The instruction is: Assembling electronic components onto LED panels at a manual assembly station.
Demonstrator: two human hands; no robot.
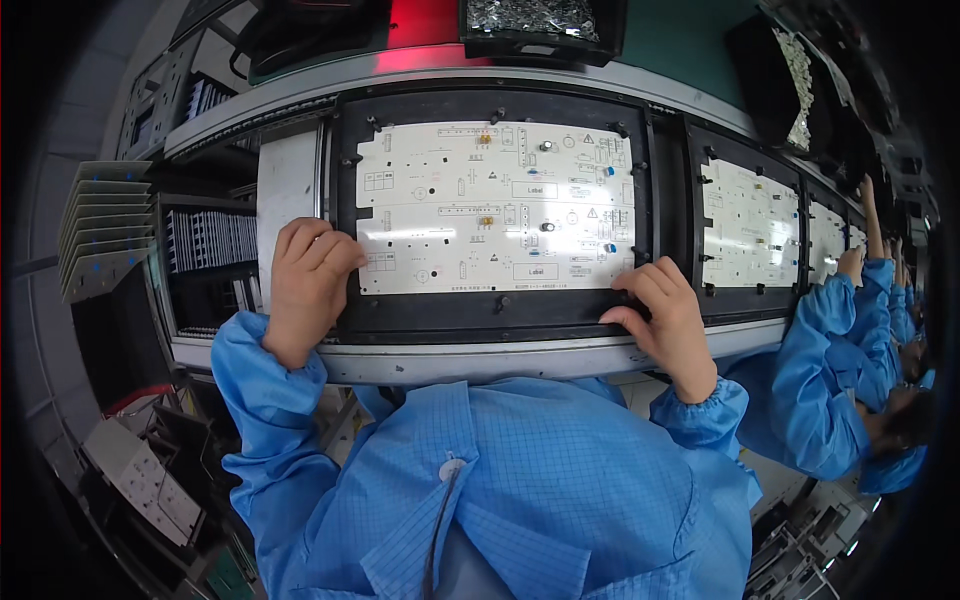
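A white circuit board panel [505, 205], made of two matching halves, lies in a black carrier frame [440, 318] in front of me. It bears small yellow, blue and silver-topped components. Black clips [499, 304] stand around its edges. At the board's lower left, my left hand [312, 275] has its fingers curled together against the frame's edge; what they grip, if anything, is hidden. By the lower right corner of the board is my right hand [662, 310], thumb and forefinger curved and apart, with dark frame showing between them.
Another carrier with a white board [750, 225] stands to the right on the rail line [560, 352]. A black bin of small metallic parts [540, 20] sits beyond the frame. Racked boards [105, 230] stand at left. People in blue sleeves [830, 400] work at right.
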